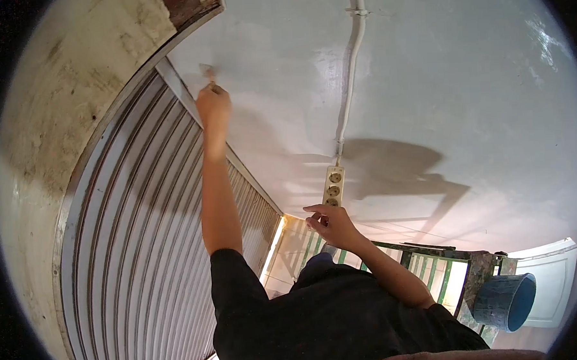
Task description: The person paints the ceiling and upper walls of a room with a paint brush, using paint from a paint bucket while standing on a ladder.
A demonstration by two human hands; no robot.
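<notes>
High on the left, my left hand [213, 106] reaches up along the pale grey wall [425, 64], closed around a small flat-ended tool [208, 73] with a pale tip. The tip lies against the wall, close to the frame of a ribbed metal shutter [145, 212]. My right hand [332, 226] is lower, in front of the wall, just below a white power strip [334, 178]. Its index finger is stretched out and the other fingers are loosely bent, with nothing visible in them.
A white conduit [355, 55] runs up the wall from the power strip. At lower right, a blue bucket [490, 303] hangs beside a worn wooden stand [478, 271]. Green bars [443, 290] and a white panel [554, 284] show beyond. A stained beam [48, 139] borders the shutter.
</notes>
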